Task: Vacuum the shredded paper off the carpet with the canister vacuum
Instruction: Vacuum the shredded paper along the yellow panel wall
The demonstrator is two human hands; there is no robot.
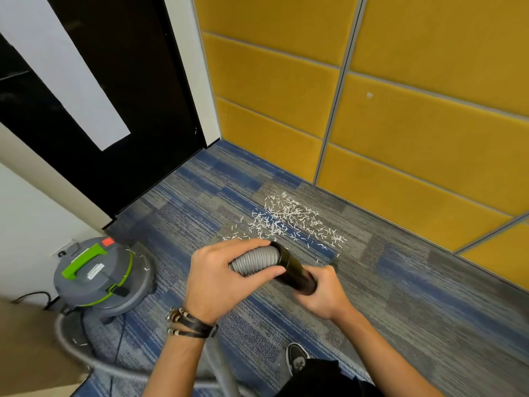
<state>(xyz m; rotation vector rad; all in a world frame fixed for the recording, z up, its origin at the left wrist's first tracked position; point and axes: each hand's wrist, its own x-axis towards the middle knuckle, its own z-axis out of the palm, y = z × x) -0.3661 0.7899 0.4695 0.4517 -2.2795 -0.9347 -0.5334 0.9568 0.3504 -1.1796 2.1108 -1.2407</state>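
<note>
White shredded paper point(289, 222) lies scattered on the blue-grey carpet point(400, 282) close to the yellow wall. A grey and green canister vacuum point(97, 277) stands at the left. Its grey ribbed hose point(257, 260) runs up from the floor into a black tube point(294, 273). My left hand point(220, 279) grips the ribbed hose end. My right hand point(320, 293) grips the black tube just beyond it. Both hands hold the hose above the carpet, just on the near side of the paper. The tube's far end is hidden by my right hand.
Padded yellow wall panels point(400, 124) run along the right. A black door point(128, 96) closes the far left corner. A black power cord point(31, 296) leaves the vacuum toward the white wall. My black shoe point(297, 359) is on the carpet below my hands.
</note>
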